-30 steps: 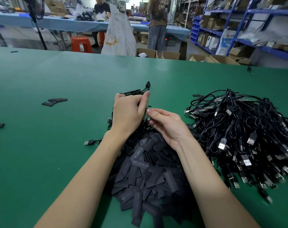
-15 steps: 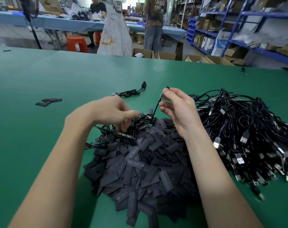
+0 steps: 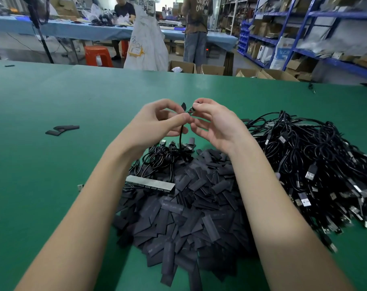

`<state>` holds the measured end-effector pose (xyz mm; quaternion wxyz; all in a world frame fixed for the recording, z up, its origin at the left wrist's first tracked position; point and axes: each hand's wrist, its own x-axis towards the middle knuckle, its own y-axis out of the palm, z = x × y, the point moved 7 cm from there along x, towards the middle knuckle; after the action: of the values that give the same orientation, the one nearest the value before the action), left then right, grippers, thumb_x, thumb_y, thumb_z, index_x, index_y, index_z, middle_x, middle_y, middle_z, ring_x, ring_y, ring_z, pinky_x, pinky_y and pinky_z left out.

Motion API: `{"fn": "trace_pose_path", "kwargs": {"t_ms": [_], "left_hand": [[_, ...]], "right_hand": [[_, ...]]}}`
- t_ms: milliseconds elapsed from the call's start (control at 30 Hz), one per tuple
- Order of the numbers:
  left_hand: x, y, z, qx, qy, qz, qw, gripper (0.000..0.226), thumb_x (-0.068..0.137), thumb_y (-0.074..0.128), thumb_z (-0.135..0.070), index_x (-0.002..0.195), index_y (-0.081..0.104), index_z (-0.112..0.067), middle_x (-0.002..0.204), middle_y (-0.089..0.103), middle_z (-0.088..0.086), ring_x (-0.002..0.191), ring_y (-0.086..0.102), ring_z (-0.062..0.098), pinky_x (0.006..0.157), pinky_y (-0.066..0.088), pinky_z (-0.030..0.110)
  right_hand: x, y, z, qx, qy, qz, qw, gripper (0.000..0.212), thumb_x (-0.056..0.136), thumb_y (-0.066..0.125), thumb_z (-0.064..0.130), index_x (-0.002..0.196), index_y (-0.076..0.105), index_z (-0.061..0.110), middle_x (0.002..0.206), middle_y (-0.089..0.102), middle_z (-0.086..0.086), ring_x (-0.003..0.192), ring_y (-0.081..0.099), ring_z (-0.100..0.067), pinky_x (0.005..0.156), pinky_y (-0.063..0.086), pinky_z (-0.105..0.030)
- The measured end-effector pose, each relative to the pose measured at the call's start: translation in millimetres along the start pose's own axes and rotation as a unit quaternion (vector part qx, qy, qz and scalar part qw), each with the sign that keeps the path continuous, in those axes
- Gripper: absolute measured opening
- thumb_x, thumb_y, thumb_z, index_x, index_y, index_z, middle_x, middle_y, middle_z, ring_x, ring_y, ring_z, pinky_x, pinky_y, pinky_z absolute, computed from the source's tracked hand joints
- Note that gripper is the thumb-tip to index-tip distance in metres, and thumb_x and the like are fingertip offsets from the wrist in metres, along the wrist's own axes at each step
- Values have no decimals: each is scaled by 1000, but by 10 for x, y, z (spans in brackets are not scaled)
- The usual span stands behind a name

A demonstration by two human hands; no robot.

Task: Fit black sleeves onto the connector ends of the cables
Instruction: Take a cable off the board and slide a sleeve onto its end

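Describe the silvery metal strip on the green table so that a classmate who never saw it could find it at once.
Find the heap of black sleeves nearest the camera. At its far-left edge, below the left forearm, lies the strip: the only long, pale, shiny piece among flat black ones.

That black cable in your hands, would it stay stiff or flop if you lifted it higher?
Probably flop: the cable hangs limp from the left hand down to loose coils on the green table. It looks thin, so likely light. The connector end pinched by the right hand seems the only rigid part.
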<state>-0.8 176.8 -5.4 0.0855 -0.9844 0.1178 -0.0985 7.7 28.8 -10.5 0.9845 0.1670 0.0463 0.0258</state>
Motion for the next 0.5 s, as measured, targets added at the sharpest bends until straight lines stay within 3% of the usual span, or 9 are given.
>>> {"fn": "trace_pose_path", "kwargs": {"t_ms": [133, 233, 300, 367, 433, 500], "left_hand": [[6, -19, 56, 5, -12, -57, 998, 5, 93, 71, -15, 92, 67, -13, 77, 68, 5, 59, 61, 7, 62, 49, 17], [12, -93, 108, 27, -28, -80, 996, 8, 92, 73, -18, 92, 67, -13, 72, 63, 3, 53, 50, 8, 61, 40, 26], [12, -143, 124, 42, -26, -89, 995, 10, 92, 74, -22, 89, 66, -16, 70, 59, 3, 55, 44, 11, 60, 37, 26], [16, -189, 126, 65, -17, -101, 993, 12, 92, 74, -25, 85, 66, -19, 70, 56, 3, 59, 41, 14, 58, 35, 25], [31, -212, 139, 87, -10, -107, 990, 14, 92, 74, -28, 82, 65, -21, 67, 57, -3, 58, 41, 13, 58, 34, 24], [45, -211, 153, 108, -3, -110, 988, 16, 92, 74, -29, 81, 64, -22, 61, 58, -12, 50, 41, 6, 53, 35, 18]], "right_hand": [[-20, -84, -106, -37, -2, -4, 999, 12, 97, 67, 19, 106, 63, 12, 91, 72, -6, 69, 73, -16, 63, 57, -24], [-92, -251, -204, -174, -1, -16, 985, 27, 95, 70, 28, 114, 63, 10, 94, 74, -7, 66, 69, -13, 58, 54, -22], [-170, -296, -273, -345, -33, 31, 937, 18, 91, 75, 26, 105, 70, 15, 85, 76, 1, 62, 64, -8, 55, 48, -17], [-298, -186, -415, -501, -56, 150, 850, 9, 85, 80, 23, 92, 76, 26, 76, 74, 14, 59, 57, 0, 59, 44, -12], [-408, -62, -574, -570, -49, 248, 782, 17, 83, 82, 21, 91, 77, 34, 69, 68, 27, 59, 53, 1, 62, 42, -9], [-438, 11, -602, -591, -57, 274, 757, 23, 82, 82, 21, 98, 76, 37, 66, 63, 31, 59, 50, -1, 62, 41, -9]]}}
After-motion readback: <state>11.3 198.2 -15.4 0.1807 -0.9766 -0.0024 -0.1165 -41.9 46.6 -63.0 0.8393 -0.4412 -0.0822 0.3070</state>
